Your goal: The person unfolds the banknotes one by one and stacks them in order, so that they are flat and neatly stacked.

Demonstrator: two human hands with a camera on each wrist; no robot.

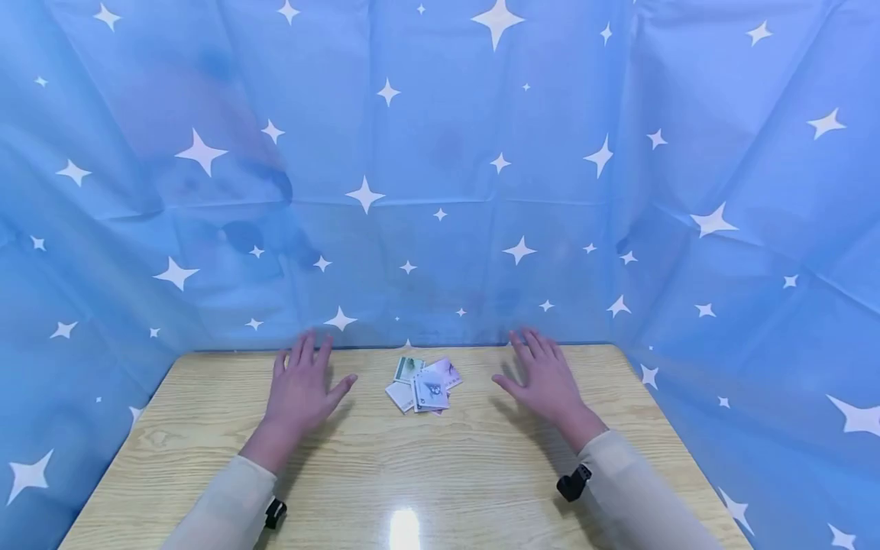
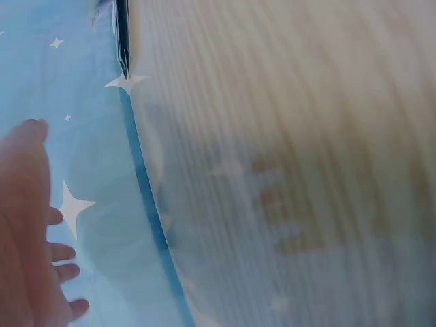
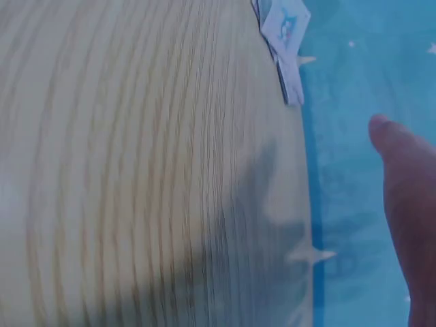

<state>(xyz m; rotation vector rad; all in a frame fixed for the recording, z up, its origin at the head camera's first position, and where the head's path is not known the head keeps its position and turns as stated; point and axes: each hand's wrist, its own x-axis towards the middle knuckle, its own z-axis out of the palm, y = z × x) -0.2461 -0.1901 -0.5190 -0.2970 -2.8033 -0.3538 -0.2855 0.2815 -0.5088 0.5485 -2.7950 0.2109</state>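
Note:
A small overlapping pile of banknotes (image 1: 431, 389) lies toward the back middle of the table, with green, purple and blue-grey prints showing. Left of the pile, my left hand (image 1: 302, 389) is held over the table with fingers spread and holds nothing. My right hand (image 1: 546, 386) is on the other side, fingers extended and thumb pointing toward the notes, also holding nothing. Neither hand touches the pile. In the right wrist view the banknotes (image 3: 285, 34) appear at the top, and only part of the right hand (image 3: 412, 204) shows.
The light wood table (image 1: 426, 466) ends at the back against a blue curtain (image 1: 440, 153) with white stars, which also runs along both sides. Black wrist cameras (image 1: 574, 483) sit by the sleeves. A bright light reflection shows on the near tabletop.

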